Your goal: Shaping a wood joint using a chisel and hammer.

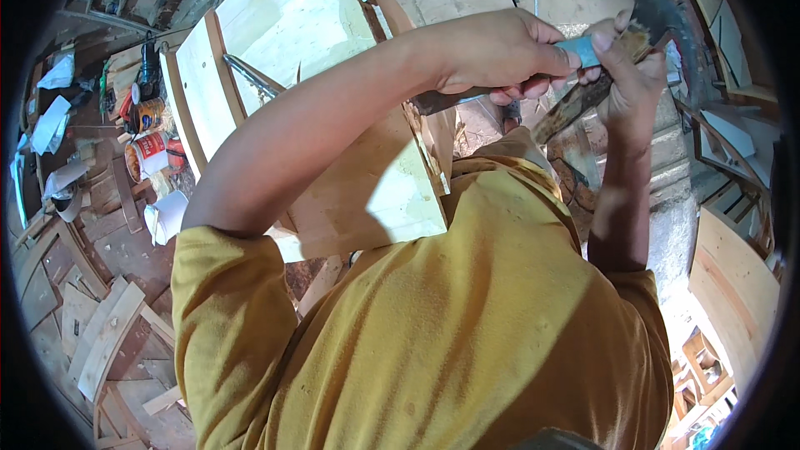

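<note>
My left hand is closed around a tool with a blue handle and a dark flat blade; it looks like a chisel. In my right hand is a claw hammer, gripped close under its dark metal head, with its worn wooden handle slanting down to the left. My right fingertips also touch the blue handle's end. Beneath my left arm lies a large pale wooden piece with darker strips. A slim metal tool rests on it.
At left on the floor stand an open red-and-white tub, a white container and a dark bottle. Wood offcuts lie scattered at lower left. A curved wooden panel stands at the right.
</note>
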Demonstrator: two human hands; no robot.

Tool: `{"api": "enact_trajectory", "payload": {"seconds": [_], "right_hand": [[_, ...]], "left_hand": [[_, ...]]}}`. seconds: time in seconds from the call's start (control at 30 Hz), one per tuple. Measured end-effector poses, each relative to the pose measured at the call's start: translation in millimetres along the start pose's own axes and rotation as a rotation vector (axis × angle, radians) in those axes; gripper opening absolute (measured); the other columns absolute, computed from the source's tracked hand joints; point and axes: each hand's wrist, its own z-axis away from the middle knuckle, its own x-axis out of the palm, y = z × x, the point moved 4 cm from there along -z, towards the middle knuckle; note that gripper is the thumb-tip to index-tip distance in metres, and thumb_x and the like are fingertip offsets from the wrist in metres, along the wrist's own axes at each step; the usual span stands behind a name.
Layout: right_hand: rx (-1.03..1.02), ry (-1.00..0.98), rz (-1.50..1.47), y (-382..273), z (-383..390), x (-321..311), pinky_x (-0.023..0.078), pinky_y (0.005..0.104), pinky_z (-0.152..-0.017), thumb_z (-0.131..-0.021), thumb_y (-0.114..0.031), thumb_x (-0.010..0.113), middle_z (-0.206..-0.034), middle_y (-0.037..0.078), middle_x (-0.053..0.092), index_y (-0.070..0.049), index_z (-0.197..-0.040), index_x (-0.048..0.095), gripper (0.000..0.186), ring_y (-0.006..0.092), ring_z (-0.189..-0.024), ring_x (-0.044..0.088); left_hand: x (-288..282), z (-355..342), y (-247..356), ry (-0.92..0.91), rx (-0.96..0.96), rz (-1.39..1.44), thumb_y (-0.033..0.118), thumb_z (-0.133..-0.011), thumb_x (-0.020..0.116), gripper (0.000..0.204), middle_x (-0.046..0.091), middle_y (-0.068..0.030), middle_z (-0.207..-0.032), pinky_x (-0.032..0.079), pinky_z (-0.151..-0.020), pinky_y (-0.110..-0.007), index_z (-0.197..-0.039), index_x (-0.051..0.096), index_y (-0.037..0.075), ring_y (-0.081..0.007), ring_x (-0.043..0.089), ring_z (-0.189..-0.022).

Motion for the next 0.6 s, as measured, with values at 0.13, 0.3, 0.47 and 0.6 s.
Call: {"api": "enact_trajectory", "payload": {"seconds": [0.13,0.3,0.47,0.6], "right_hand": [[-0.203,-0.105,0.119,-22,-13,4,0.045,0.023,-0.053,-0.083,-0.003,0.068,-0.081,0.008,0.063,-0.003,-0.103,0.051,0.027,0.0108,-0.06,0.056],[-0.143,-0.204,0.106,6,-39,0,0.046,0.023,-0.051,-0.083,-0.007,0.072,-0.078,0.006,0.064,-0.004,-0.102,0.052,0.028,0.0096,-0.058,0.057],[0.028,-0.141,-0.193,49,-30,-8,0.046,0.0236,-0.054,-0.08,0.0,0.068,-0.084,0.009,0.065,-0.005,-0.105,0.048,0.032,0.0111,-0.061,0.057],[-0.094,-0.118,-0.258,42,-13,-11,0.046,0.0242,-0.059,-0.081,0.002,0.066,-0.086,0.015,0.065,-0.005,-0.105,0.046,0.032,0.0134,-0.066,0.058]], "left_hand": [[0,15,10,0.091,0.131,-0.065,0.03,-0.096,0.058,0.028,0.052,0.0009,-0.059,0.031,-0.041,-0.022,-0.081,0.059,0.006,-0.0052,0.04,-0.045],[-7,7,9,0.391,0.118,-0.318,0.033,-0.094,0.059,0.032,0.055,0.0001,-0.06,0.035,-0.047,-0.025,-0.079,0.063,0.004,-0.0078,0.046,-0.05],[-12,-13,-1,0.5,0.072,-0.559,0.035,-0.09,0.062,0.033,0.058,-0.0075,-0.061,0.044,-0.058,-0.034,-0.09,0.068,0.002,-0.0171,0.055,-0.059],[-1,-9,-3,0.539,0.205,-0.662,0.032,-0.087,0.063,0.034,0.061,-0.0226,-0.072,0.047,-0.065,-0.042,-0.084,0.065,-0.002,-0.0374,0.06,-0.069]]}}
